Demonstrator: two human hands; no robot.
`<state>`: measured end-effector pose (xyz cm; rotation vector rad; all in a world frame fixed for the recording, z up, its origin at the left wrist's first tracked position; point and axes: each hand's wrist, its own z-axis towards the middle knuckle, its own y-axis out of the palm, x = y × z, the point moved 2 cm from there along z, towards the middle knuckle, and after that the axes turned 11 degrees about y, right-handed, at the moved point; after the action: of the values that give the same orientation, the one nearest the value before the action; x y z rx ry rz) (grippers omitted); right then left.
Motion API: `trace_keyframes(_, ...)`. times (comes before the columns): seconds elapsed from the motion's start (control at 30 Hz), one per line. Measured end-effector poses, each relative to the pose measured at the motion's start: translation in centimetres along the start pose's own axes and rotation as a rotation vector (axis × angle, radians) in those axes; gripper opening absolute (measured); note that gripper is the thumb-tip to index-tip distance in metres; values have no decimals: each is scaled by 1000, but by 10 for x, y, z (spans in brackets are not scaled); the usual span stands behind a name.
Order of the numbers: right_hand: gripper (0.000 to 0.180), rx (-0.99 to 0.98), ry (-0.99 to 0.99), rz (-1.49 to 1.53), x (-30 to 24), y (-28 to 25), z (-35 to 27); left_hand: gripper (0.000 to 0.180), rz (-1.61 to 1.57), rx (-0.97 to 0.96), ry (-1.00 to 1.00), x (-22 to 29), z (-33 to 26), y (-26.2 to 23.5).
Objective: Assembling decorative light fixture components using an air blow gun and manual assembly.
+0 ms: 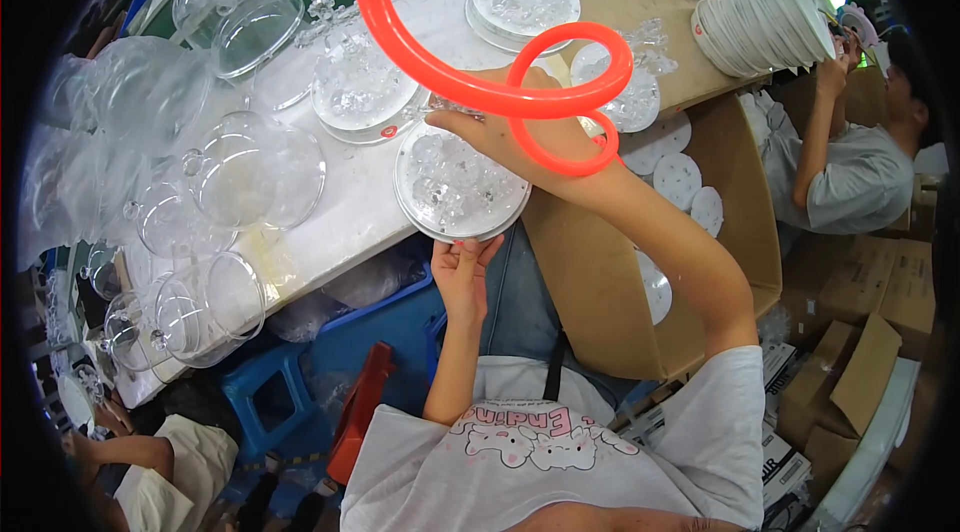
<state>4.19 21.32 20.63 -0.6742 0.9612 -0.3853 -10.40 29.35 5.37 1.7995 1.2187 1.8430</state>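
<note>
My left hand (pixel 462 282) supports a round white dish (pixel 462 187) from its near rim, with the fingertips under the edge. Clear, crystal-like pieces are heaped on the dish. My right hand (pixel 500 127) is over the dish's far side, its thumb pointing left beside a clear ornament. A coiled red hose (pixel 590 97) passes in front of this hand and wrist, so most of its fingers are hidden. Just beyond the left hand's dish, a similar white dish (pixel 365 92) with clear pieces rests on the table.
Clear round covers (pixel 258 172) and plastic bags (pixel 130 102) crowd the table's left. Stacked white dishes (pixel 765 22) stand far right. An open cardboard box (pixel 600 302) at my right holds white discs. A blue stool (pixel 270 392) is below; co-workers sit at both sides.
</note>
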Motion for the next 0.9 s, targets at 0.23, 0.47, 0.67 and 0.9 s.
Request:
trace_keyframes(0.23,19,-40,-29,-82,1,-2,-1,36,-5,-8,1,0,1,-2)
trace_keyframes(0.47,14,3,32,-36,4,6,-5,37,-2,12,-23,3,-1,3)
trace_keyframes(0.67,15,10,75,71,4,10,-6,38,9,16,-12,12,1,19)
trace_keyframes(0.9,18,30,83,124,4,12,-9,35,97,112,-40,17,2,30)
